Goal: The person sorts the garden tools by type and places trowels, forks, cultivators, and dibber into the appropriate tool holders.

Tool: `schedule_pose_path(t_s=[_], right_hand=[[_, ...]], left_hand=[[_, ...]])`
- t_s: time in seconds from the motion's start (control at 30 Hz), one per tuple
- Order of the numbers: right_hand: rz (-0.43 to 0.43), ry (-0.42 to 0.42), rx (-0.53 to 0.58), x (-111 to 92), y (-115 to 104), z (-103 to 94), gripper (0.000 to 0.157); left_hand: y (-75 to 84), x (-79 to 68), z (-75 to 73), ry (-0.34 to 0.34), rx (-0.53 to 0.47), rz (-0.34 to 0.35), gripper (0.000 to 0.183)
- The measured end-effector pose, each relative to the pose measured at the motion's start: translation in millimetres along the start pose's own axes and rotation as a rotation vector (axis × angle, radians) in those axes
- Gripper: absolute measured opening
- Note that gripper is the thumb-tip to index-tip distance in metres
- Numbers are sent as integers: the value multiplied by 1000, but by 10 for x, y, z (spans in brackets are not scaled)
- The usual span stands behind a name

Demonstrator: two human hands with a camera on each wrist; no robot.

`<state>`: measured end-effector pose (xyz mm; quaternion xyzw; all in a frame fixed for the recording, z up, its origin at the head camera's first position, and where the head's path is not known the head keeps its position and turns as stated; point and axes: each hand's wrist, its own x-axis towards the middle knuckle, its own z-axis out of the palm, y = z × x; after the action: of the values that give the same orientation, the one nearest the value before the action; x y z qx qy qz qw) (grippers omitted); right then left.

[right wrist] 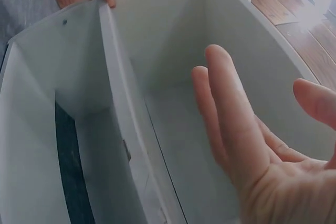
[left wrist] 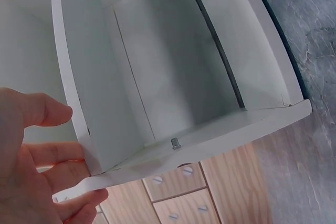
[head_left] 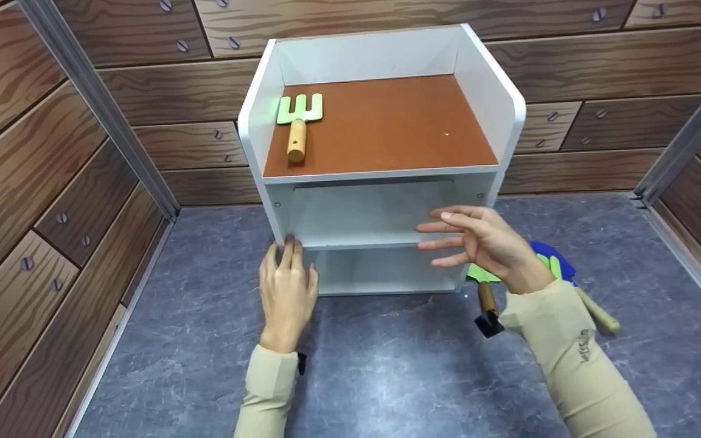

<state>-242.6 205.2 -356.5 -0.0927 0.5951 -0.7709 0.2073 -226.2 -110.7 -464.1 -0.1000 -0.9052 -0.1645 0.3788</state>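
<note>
A small white shelf unit [head_left: 487,85] with a brown top board stands against the back wall. At its left front edge my left hand [head_left: 286,289] touches the side panel near the middle shelf [head_left: 356,246]. In the left wrist view the fingers of the left hand [left wrist: 39,166] reach to where that shelf meets the side, the thumb lying close to the shelf's front edge. My right hand [head_left: 487,243] hovers before the right side of the unit, fingers spread and holding nothing. The right wrist view has that hand [right wrist: 252,156] over the opening of a compartment.
On the brown top lies a green garden fork [head_left: 297,131] with a wooden handle. Beside the unit at right, partly behind the right arm, are a green-bladed tool [head_left: 486,296] and a blue-bladed tool [head_left: 597,311] on the grey floor [head_left: 381,365]. Wood-patterned walls [head_left: 606,67] surround the space.
</note>
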Motion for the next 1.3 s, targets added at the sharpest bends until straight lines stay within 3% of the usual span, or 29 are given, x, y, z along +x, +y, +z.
schedule_pose_path(t_s=[0.27,0.53,0.8,1.1,1.3], right_hand=[[-7,5,31,-54,62,-130,62],[-31,5,92,-75,154,-234,37],[-19,14,70,-109,209,-319,62],[-4,30,55,-155,294,-393,59],[-19,22,79,-218,370,-486,34]], left_hand=[[11,42,-10,-7,3,-7,50],[16,71,-9,2,2,6,50],[15,88,-9,0,10,8,49],[5,51,-15,-15,11,-1,48],[2,0,-1,-21,3,-13,50]])
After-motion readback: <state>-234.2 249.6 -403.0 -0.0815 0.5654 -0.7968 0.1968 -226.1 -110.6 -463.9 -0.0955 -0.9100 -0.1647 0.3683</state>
